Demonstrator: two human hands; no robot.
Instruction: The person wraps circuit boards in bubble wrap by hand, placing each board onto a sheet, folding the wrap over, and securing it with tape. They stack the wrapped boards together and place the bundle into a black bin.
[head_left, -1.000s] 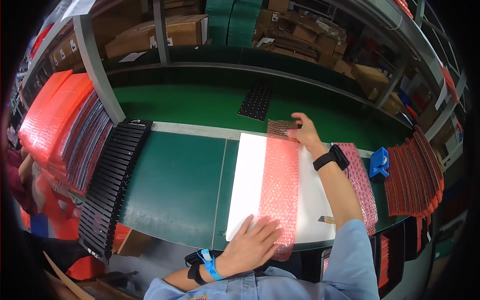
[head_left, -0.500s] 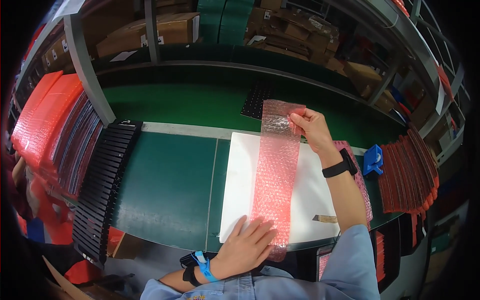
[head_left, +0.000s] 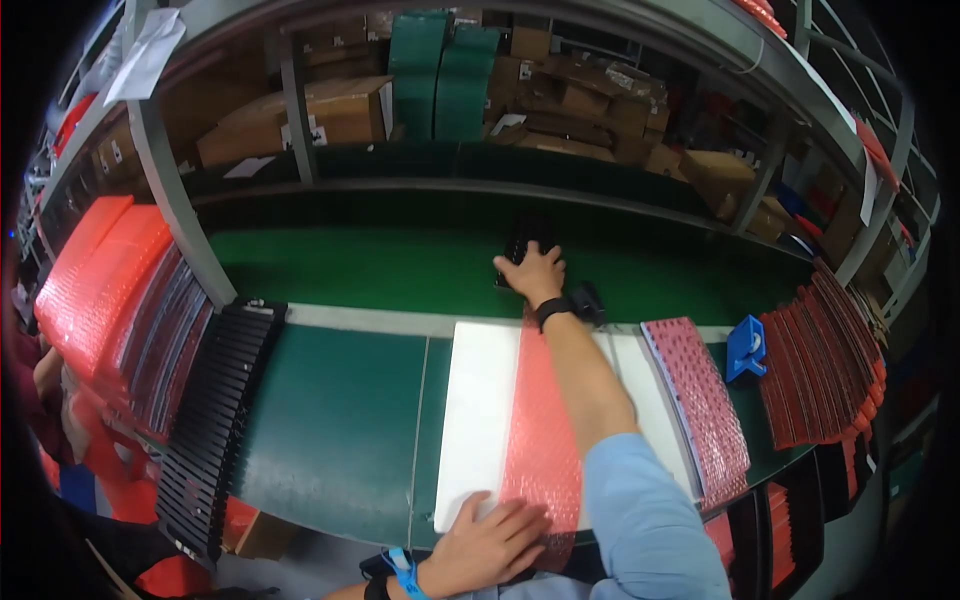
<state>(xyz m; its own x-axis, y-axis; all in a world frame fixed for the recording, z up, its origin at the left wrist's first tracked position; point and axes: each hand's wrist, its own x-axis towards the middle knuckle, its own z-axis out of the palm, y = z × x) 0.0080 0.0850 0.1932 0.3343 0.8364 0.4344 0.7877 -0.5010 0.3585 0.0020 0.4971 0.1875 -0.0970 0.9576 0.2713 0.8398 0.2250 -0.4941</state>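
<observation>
Pink bubble wrap (head_left: 542,440) lies on white sheet (head_left: 475,410); my left hand (head_left: 490,545) rests on its near end, fingers loosely spread. My right hand (head_left: 537,274) covers black panel (head_left: 522,235) on green surface (head_left: 350,262); can't tell its grip.

I'm seeing a pale blue sleeve (head_left: 645,495) on the right arm (head_left: 580,385). Past the sleeve, a black strap (head_left: 554,312) with a blocky piece (head_left: 588,302) is ringing the wrist; left of the sleeve, a bright blue band (head_left: 405,573) and a black band (head_left: 376,588) are circling the left wrist (head_left: 430,576).
</observation>
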